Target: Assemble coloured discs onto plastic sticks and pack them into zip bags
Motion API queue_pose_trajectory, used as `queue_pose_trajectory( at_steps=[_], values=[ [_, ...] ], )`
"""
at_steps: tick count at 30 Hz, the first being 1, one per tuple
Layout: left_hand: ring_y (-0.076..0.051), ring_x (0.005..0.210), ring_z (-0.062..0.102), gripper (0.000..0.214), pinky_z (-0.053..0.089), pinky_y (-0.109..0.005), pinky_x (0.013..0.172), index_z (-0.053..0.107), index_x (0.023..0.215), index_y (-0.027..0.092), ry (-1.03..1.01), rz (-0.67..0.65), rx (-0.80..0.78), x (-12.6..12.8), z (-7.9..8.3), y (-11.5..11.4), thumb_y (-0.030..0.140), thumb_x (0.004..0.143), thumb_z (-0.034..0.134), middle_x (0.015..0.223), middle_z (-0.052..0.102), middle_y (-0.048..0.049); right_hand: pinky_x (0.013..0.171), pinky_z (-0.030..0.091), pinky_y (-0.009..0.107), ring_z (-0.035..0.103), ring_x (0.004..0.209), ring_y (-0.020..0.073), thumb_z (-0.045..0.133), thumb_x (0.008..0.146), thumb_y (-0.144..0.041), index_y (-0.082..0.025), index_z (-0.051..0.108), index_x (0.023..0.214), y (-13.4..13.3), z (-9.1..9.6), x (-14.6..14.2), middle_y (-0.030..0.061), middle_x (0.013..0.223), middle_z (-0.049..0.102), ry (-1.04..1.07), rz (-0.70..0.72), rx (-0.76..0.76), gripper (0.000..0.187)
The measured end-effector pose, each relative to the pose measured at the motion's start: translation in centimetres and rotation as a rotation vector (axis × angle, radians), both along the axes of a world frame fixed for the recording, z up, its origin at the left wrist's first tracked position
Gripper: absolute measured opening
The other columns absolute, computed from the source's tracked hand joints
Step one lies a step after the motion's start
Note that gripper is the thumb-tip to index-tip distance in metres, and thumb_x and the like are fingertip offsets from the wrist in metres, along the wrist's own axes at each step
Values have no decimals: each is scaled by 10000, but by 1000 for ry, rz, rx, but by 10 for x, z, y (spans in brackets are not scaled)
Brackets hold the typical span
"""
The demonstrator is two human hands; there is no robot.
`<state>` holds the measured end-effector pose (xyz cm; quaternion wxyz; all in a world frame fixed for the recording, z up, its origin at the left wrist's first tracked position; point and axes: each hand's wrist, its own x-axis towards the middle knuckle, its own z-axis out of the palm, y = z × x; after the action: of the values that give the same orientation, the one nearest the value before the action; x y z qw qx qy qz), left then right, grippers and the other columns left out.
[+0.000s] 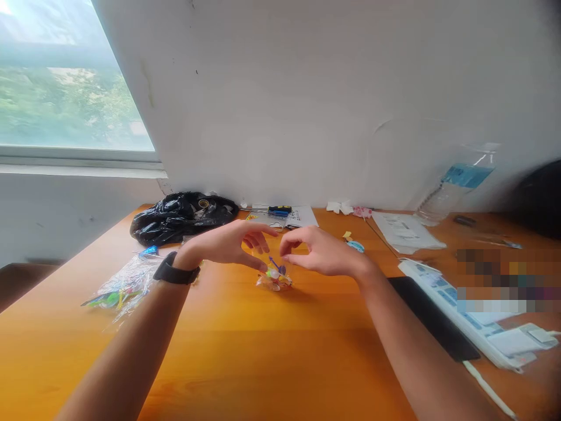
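Note:
Over the middle of the table, my left hand (232, 242) has its thumb stretched out and its fingers apart, curving forward; a black band circles the wrist. The thumb tip comes close to a small clear plastic container or bag (274, 283) holding small coloured pieces. A blue-purple arrow-like stick (276, 264) stands up from these pieces. Facing it from the right, my right hand (326, 251) has thumb and forefinger drawn together in a pinch just above the clear plastic. Whatever lies between those fingertips is too small or see-through to name.
Left lies a clear bag of colourful parts (118, 292), with a black plastic bag (179, 216) behind. Tools (279, 210) rest on paper at the back. Right are a black flat device (432, 316), a white power strip (456, 310) and a clear bottle (456, 181).

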<state>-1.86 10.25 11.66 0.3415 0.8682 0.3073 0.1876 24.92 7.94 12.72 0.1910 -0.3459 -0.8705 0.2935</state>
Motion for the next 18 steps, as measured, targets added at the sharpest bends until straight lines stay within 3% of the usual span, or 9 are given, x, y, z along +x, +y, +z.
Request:
queue_pose_trajectory(
  at_steps=[4, 6, 8, 11, 12, 14, 18],
  values=[
    [-197, 863, 732, 301, 547, -261, 772, 790, 1128, 185, 30, 34, -46, 5, -6, 7, 337, 871, 832, 939, 792, -46, 853, 542, 317, 719, 953, 208, 674, 912, -210, -222, 758, 910, 8, -3, 5, 25, 963, 775, 108, 15, -44, 85],
    [-172, 770, 702, 201, 510, -236, 687, 806, 955, 166, 22, 46, -76, 5, -11, 11, 357, 892, 811, 832, 772, -33, 889, 558, 329, 719, 957, 201, 709, 902, -245, -220, 741, 943, 17, -11, 9, 35, 1016, 752, 212, -3, -54, 58],
    [-160, 721, 685, 228, 490, -229, 646, 800, 868, 155, -25, 73, -117, 4, -20, 17, 381, 887, 819, 782, 761, -35, 875, 578, 328, 713, 907, 171, 777, 865, -295, -230, 714, 1046, 28, -25, 14, 47, 1156, 705, 328, -69, -81, 203],
    [-181, 745, 714, 300, 532, -251, 682, 799, 880, 142, -142, 148, -234, 3, -39, 26, 436, 855, 851, 817, 786, -77, 833, 597, 326, 715, 855, 141, 895, 771, -379, -282, 627, 1338, 47, -52, 19, 71, 1334, 631, 393, -171, -226, 634],
    [-196, 779, 731, 330, 558, -271, 723, 803, 906, 138, -185, 168, -292, 3, -45, 28, 459, 851, 854, 849, 796, -98, 830, 596, 332, 714, 846, 147, 918, 747, -398, -267, 643, 1333, 53, -60, 19, 74, 1287, 656, 385, -169, -274, 661],
    [-214, 820, 747, 375, 579, -298, 771, 807, 915, 131, -254, 201, -372, 4, -58, 33, 493, 838, 865, 882, 806, -126, 855, 583, 347, 713, 883, 178, 923, 742, -426, -212, 730, 1187, 61, -75, 17, 68, 1099, 725, 399, -157, -334, 530],
    [-183, 778, 714, 390, 550, -278, 749, 809, 878, 126, -464, 344, -284, 8, -76, 41, 502, 813, 890, 849, 794, -111, 773, 562, 336, 681, 788, 175, 947, 691, -447, -184, 751, 883, 70, -92, 10, 35, 846, 729, 573, -213, -412, 381]
  ],
)
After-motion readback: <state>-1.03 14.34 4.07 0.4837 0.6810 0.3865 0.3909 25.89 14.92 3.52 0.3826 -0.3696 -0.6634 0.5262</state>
